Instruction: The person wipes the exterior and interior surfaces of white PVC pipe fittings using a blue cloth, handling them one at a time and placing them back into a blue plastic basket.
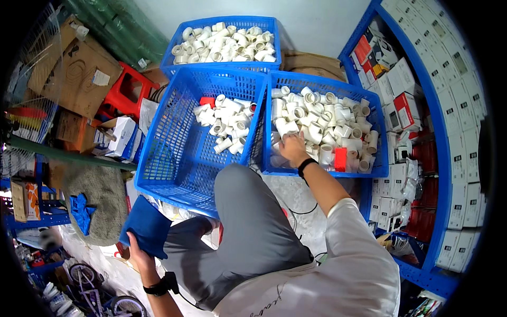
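My left hand [139,253] grips a dark blue cloth [148,226] at its lower edge, beside my left knee. My right hand [293,148] reaches into the right blue plastic crate [324,81], at its near left. Its fingers touch a white plastic pipe fitting [286,127]; whether they grip it is hidden. White fittings [317,115] fill much of that crate, with a red block [340,159] near the front wall. The left blue crate [152,158] holds a smaller heap of white fittings [229,115] and a red piece [207,102] towards its back.
Behind these stands another blue crate [221,20] of white fittings. A blue metal shelf [431,103] with boxes rises on the right. At left are a red plastic stool [126,89], cardboard boxes [79,67] and a grey fuzzy seat [105,198] with a blue glove [82,212].
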`<state>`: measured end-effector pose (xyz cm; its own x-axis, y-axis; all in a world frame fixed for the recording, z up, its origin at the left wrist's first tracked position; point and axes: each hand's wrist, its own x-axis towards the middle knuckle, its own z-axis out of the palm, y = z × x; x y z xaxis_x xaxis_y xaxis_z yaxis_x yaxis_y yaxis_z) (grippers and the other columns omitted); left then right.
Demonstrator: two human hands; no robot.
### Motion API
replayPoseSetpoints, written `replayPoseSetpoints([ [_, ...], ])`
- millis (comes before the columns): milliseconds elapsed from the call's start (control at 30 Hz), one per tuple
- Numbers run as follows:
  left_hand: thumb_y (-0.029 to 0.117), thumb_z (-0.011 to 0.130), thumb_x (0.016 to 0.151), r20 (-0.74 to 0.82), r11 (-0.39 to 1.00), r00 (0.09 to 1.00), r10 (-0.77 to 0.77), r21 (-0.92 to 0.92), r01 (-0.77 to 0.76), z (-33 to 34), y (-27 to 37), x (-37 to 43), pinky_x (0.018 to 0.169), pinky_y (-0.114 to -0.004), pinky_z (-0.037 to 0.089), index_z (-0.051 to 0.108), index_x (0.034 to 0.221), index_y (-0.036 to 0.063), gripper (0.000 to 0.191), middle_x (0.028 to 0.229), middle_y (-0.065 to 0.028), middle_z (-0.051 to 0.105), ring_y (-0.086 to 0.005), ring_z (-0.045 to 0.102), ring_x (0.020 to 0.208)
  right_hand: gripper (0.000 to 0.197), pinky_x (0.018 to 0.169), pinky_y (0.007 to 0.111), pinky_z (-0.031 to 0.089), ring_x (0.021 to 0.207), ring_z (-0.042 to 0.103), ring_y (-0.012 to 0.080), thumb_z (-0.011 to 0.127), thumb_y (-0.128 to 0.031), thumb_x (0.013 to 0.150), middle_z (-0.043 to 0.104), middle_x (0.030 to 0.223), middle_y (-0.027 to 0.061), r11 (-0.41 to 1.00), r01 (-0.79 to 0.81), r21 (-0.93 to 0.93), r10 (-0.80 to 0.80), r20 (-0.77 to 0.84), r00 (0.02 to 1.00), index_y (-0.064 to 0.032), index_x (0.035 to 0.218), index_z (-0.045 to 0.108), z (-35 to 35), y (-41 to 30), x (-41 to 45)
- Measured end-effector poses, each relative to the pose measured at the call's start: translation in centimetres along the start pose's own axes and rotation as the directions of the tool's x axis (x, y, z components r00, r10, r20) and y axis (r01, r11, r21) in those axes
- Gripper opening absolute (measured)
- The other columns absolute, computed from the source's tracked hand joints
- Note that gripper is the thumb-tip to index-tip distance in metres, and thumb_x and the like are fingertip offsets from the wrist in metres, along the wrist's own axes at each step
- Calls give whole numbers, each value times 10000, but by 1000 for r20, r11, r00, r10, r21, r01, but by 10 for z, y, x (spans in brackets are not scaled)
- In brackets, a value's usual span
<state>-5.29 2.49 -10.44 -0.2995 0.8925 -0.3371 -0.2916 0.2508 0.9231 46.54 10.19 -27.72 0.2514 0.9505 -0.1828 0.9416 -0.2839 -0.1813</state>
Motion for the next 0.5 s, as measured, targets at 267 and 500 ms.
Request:
replayPoseSetpoints([
  [267, 454, 419, 941, 137, 971, 987, -85, 231, 52, -31, 1, 103, 986, -340, 388, 389, 1294, -61, 625, 1271, -150, 495, -235, 521, 1128, 133, 861, 455, 407, 927, 519, 365, 582, -96, 787, 543, 994, 163, 895, 267, 356, -105, -415, 904, -43, 909, 578, 31, -12, -55],
  [500, 491, 464, 915, -44, 838, 995, 84, 544, -47, -73, 18, 223, 893, -301, 420, 507, 1175, -74, 623, 1104, -133, 583, -196, 551, 989, 209, 996, 508, 328, 1058, 468, 392, 566, -62, 797, 480, 1132, 173, 855, 416, 310, -267, -425, 865, -42, 1002, 526, 42, -52, -47],
])
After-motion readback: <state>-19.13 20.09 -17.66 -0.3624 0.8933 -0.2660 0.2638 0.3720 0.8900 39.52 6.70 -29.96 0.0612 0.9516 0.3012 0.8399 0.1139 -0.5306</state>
